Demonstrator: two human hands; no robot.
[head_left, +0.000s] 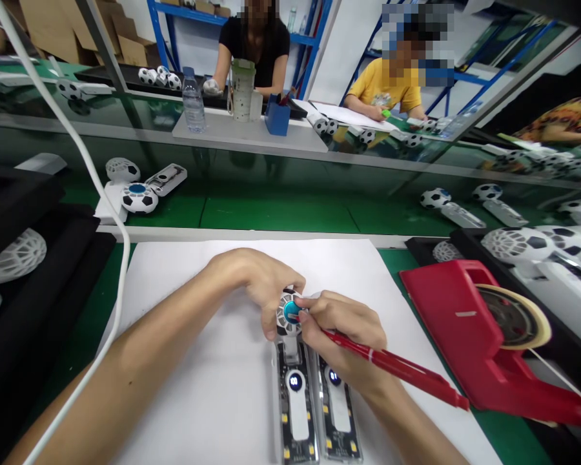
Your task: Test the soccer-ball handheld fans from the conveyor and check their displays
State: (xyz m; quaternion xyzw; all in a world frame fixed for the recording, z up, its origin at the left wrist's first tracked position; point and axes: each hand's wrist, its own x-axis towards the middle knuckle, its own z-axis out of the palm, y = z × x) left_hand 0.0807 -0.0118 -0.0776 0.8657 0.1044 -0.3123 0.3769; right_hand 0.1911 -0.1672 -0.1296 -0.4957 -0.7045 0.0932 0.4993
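My left hand (pixel 266 284) is closed around the far side of a small fan's football-patterned head (pixel 281 325), which has a blue disc (pixel 291 312) at its centre. In my right hand (pixel 346 316) lies a red pen (pixel 407 374), pointing back to the lower right. The right thumb and index finger meet at the disc; whether the pen's tip touches it, I cannot tell. The fan's clear handle (pixel 299 416) shows a circuit board and a lit display reading 100. Close beside it lies a second clear handle (pixel 339 420), its upper end hidden under my right hand.
White paper (pixel 188 400) covers the work surface. On the right stands a red tape dispenser (pixel 445 310), near black trays of fan parts. More black trays (pixel 72 271) and a hanging white cable (pixel 124 258) are at left. Two people sit across, behind a green conveyor (pixel 271 210).
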